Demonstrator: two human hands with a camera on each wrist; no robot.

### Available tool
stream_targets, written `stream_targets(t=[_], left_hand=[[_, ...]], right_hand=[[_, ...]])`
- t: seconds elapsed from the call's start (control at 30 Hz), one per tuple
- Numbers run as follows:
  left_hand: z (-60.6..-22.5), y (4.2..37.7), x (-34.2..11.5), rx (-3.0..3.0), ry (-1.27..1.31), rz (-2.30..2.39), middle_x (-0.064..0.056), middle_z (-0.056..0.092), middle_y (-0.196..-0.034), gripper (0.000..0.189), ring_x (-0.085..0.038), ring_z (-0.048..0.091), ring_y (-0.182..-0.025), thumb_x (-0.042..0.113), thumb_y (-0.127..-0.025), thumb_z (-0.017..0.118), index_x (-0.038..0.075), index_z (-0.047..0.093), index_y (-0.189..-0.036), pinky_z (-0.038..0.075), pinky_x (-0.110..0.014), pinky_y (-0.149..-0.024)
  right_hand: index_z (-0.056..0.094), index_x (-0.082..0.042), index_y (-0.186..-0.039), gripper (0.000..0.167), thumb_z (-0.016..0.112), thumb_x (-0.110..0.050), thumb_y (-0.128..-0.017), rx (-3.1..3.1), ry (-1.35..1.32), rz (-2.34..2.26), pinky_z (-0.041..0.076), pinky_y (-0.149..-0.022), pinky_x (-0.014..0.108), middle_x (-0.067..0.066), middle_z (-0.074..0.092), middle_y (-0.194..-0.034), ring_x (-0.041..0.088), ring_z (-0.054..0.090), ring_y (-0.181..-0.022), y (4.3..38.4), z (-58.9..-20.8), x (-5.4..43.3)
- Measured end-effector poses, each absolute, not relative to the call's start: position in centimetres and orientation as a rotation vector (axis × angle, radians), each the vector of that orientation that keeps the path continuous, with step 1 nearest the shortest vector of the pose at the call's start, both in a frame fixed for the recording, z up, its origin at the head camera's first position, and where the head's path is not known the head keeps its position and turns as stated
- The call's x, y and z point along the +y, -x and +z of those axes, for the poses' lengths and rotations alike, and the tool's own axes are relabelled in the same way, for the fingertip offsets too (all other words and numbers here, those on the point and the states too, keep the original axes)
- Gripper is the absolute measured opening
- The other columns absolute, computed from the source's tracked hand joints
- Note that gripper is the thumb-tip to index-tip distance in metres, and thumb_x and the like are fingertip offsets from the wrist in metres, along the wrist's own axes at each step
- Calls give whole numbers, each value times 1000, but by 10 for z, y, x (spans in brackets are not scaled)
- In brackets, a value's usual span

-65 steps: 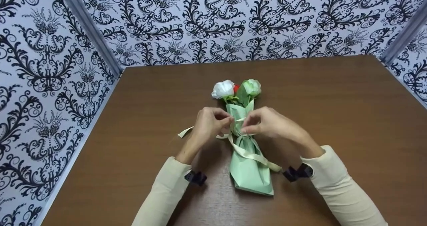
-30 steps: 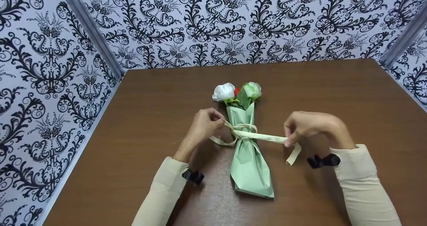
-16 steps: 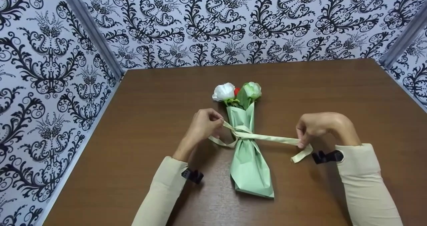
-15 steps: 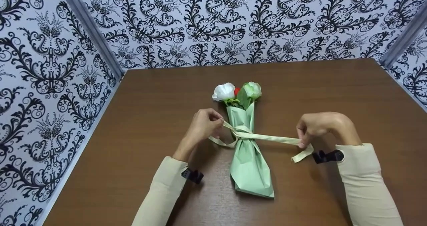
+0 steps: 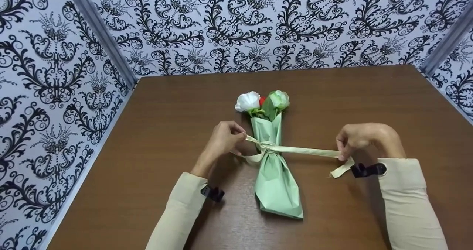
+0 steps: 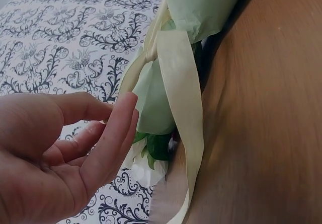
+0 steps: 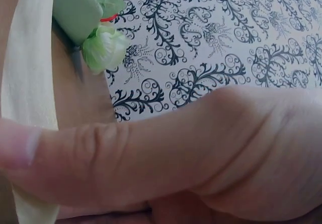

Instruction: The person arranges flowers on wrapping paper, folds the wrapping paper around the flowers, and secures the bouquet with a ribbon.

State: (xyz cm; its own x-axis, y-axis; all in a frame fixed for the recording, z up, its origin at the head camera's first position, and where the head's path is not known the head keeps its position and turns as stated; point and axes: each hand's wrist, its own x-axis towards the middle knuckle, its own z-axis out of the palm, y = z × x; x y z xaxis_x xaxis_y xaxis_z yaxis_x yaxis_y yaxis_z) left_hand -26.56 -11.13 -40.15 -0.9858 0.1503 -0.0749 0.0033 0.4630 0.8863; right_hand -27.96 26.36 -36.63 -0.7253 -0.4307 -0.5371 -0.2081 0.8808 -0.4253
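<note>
A bouquet in pale green wrapping paper (image 5: pixel 279 191) lies on the table, blooms toward the back. Its flowers are a white one (image 5: pixel 248 101), a pale green one (image 5: pixel 279 99) and a bit of red between. A cream ribbon (image 5: pixel 306 151) is tied around the paper's narrow waist. My left hand (image 5: pixel 224 139) pinches a short ribbon part just left of the knot. Out to the right, my right hand (image 5: pixel 360 139) pinches the long strand between thumb and fingers, drawn straight, its loose tail hanging below. Another ribbon strand (image 6: pixel 183 93) curves down beside the left hand.
The brown wooden table (image 5: pixel 177 106) meets patterned black-and-white walls (image 5: pixel 236 28) at the back and left. Dark wrist cameras (image 5: pixel 213 194) sit at both cream sleeves.
My right hand has moved from the bouquet out to the right, drawing the ribbon strand straight. The loop above the knot has shrunk flat. My left hand has stayed nearly in place.
</note>
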Motion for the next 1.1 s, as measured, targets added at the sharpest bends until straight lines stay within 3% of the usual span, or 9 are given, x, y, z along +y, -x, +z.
stream_targets(t=[0.13,0.33,0.43,0.53,0.6,0.7,0.87,0.97,1.1], left_hand=[[-402,267,-112,2554,-124,1544,-9,66,-86,8,-31,70,-63,5,-93,65,2,72,-94,61,-41,-57],[-403,266,-113,2634,-132,1426,-10,70,-83,9,-32,73,-74,4,-92,66,2,74,-95,59,-31,-56],[-399,260,-108,2790,-208,1211,-13,75,-98,18,-29,72,-91,8,-91,68,4,75,-107,58,-33,-73],[-392,251,-100,2962,-326,997,-14,73,-113,29,-33,67,-107,11,-91,68,6,72,-119,53,-46,-91],[-388,243,-93,3081,-429,881,-15,71,-116,30,-35,62,-112,10,-90,67,7,73,-119,47,-53,-97],[-384,233,-80,3238,-664,765,-13,71,-107,27,-35,62,-105,2,-85,67,9,78,-108,46,-53,-94],[-385,229,-59,3161,-1058,834,-10,70,-91,23,-26,67,-90,-6,-82,68,8,81,-95,55,-35,-78],[-387,237,-52,2985,-1045,955,-12,72,-90,19,-23,69,-89,-3,-87,66,3,80,-98,56,-26,-75],[-389,253,-54,2837,-984,981,-13,76,-94,18,-22,71,-90,11,-91,73,1,78,-105,56,-25,-76]], right_hand=[[67,-7,-76,21,83,-22,-79,2377,459,-464,37,-63,24,-8,58,-70,9,46,-70,280,-367,267],[68,-8,-75,18,81,-20,-79,2392,461,-463,38,-63,24,-8,59,-70,10,47,-69,278,-365,262],[68,-7,-77,16,79,-18,-81,2388,474,-477,40,-67,25,-7,63,-71,11,50,-71,277,-363,256],[68,-7,-78,16,79,-17,-83,2390,486,-484,42,-69,26,-5,64,-73,11,52,-73,276,-360,250],[67,-7,-79,16,78,-17,-83,2395,489,-492,43,-71,27,-4,64,-74,12,54,-74,275,-359,247],[67,-7,-80,16,78,-17,-83,2404,483,-500,42,-69,27,-4,63,-74,12,54,-75,274,-358,245],[68,-7,-81,14,78,-17,-82,2416,494,-508,39,-64,23,-4,62,-75,12,51,-74,273,-358,243],[67,-7,-82,14,77,-17,-84,2422,500,-503,40,-66,24,-4,62,-76,13,52,-74,274,-358,243],[66,-7,-82,14,76,-17,-85,2426,490,-507,42,-70,27,-3,62,-77,14,53,-76,275,-359,245]])
